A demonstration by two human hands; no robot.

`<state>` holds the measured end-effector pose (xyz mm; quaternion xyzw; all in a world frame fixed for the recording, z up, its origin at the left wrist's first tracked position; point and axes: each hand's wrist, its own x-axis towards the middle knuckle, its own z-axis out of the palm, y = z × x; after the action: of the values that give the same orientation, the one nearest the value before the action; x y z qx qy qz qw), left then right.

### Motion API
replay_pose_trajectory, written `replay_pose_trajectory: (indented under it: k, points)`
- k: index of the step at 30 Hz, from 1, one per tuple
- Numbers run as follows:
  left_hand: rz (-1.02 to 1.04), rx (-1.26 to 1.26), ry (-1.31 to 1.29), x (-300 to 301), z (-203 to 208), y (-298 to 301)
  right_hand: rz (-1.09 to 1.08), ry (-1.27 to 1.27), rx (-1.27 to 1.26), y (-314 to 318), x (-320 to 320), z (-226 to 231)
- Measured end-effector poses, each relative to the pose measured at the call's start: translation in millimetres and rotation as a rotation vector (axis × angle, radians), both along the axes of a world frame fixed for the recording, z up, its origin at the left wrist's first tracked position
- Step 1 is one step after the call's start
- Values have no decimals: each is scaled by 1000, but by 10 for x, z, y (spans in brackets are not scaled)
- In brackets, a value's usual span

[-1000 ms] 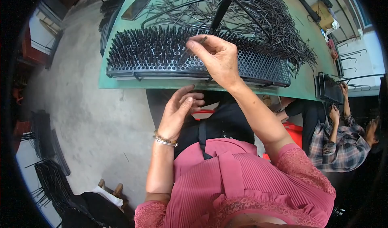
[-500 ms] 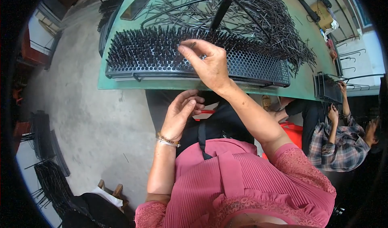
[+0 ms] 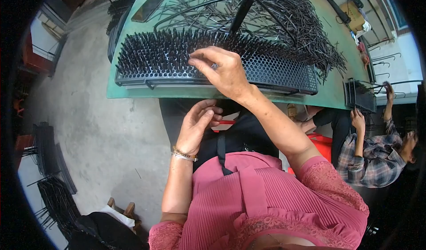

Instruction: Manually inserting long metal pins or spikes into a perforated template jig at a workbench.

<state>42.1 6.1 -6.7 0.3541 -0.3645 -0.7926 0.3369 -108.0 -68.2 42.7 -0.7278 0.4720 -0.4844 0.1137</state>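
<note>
My right hand (image 3: 224, 72) is over the middle of a black perforated metal tray (image 3: 284, 74), thumb and forefinger pinched on a thin black rod (image 3: 201, 55) that is mostly hidden by the fingers. Many such rods (image 3: 148, 50) stand upright in the tray's holes, densest on the left and along the back. Bare holes show at the front right. Below the table edge, in front of my lap, my left hand (image 3: 199, 121) hangs with loosely curved fingers apart. Nothing shows in it.
A large heap of loose black rods (image 3: 301, 23) covers the green tabletop (image 3: 113, 83) behind the tray. A dark bar (image 3: 243, 12) rises behind the tray. A phone (image 3: 148, 8) lies at the far left. At right, a person in a plaid shirt (image 3: 370, 161) handles another black rack (image 3: 361, 97).
My right hand has shifted slightly left over the tray. My left hand has stayed in place. The co-worker's hands have moved at their rack.
</note>
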Motion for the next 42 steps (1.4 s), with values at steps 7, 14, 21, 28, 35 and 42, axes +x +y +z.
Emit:
replay_pose_trajectory:
  k: [7, 14, 21, 28, 35, 42]
  points:
    - [-1, 10, 6, 15, -34, -2, 17, 4, -50, -26, 35, -41]
    - [7, 25, -4, 13, -29, 6, 18, 90, -163, -61, 68, -73]
    - [21, 34, 10, 47, -49, 16, -65, 136, -206, -24, 119, -73]
    - [39, 39, 1, 57, -50, 26, -119, 40, -150, 46, 150, -93]
    - [58, 45, 3, 63, -14, 30, -111, 22, -163, 26, 143, -84]
    - [97, -52, -38, 144, 13, 16, -108, 220, -170, 96, 165, -39]
